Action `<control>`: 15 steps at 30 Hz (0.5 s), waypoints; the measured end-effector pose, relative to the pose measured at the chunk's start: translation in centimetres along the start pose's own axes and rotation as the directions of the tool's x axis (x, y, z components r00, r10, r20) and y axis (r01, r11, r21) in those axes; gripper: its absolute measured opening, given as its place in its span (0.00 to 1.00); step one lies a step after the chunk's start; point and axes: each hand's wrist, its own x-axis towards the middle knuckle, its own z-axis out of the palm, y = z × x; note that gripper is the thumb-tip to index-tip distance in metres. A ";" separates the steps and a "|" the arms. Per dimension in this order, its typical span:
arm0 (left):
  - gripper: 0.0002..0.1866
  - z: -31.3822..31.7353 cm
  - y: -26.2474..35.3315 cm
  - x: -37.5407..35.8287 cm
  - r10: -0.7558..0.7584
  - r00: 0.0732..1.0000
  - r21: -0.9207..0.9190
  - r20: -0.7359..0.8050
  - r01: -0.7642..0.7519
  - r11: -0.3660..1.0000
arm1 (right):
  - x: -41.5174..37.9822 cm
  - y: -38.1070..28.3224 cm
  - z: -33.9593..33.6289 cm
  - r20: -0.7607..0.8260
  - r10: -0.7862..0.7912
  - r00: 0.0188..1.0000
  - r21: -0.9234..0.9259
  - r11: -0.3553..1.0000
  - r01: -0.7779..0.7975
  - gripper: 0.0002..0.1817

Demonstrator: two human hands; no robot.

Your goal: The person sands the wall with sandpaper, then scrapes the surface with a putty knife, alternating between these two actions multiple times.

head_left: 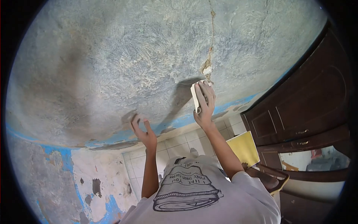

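Observation:
My right hand (206, 100) is wrapped round a pale, flat, block-like tool (195, 98), with its fingers stretched over the top. The hand and tool are up at the rough grey plaster wall (149, 56), just below the lower end of a crack (211, 52). A white patch (207, 70) shows in that crack. Off to the left, my left hand (141, 128) is close to the wall, its thumb and fingers curved apart with nothing between them. Both hands cast shadows on the plaster.
Blue paint (169, 122) peels along the wall's lower part. Dark wooden cupboards (298, 97) stand at the right, near a yellow panel (244, 149) and a chair (281, 183). White floor tiles (177, 142) lie below. Another flaking wall (100, 175) is at the lower left.

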 end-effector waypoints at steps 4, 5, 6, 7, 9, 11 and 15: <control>0.26 -0.9 3.2 3.8 0.267 0.963 0.143 -0.045 -0.259 0.955 | -1.9 0.0 1.6 -0.008 0.126 0.992 -0.056 0.990 -0.126 0.29; 0.28 -1.1 3.7 4.7 0.295 0.954 0.126 -0.048 -0.287 0.950 | -1.7 -0.8 2.1 -0.003 0.137 0.991 -0.055 0.989 -0.137 0.29; 0.31 -1.2 3.9 5.1 0.320 0.946 0.109 -0.055 -0.313 0.943 | -1.5 -1.6 2.7 0.005 0.146 0.989 -0.053 0.988 -0.145 0.29; 0.33 -1.5 3.4 5.3 0.294 0.955 0.161 -0.029 -0.286 0.945 | -1.3 -2.6 3.0 0.043 0.071 0.997 -0.087 0.994 -0.067 0.29; 0.38 -2.2 1.9 5.7 0.240 0.971 0.269 0.019 -0.236 0.934 | -0.8 -3.4 3.7 0.017 0.067 0.998 -0.129 0.990 -0.064 0.28; 0.41 -2.4 0.9 6.0 0.213 0.974 0.199 0.080 -0.225 0.954 | -0.3 -2.9 4.5 -0.069 0.113 0.991 -0.161 0.979 -0.123 0.28; 0.46 -2.4 -1.7 6.0 0.167 0.969 0.209 0.185 -0.204 0.956 | -1.5 -4.2 6.7 -0.148 0.114 0.982 -0.160 0.977 -0.138 0.38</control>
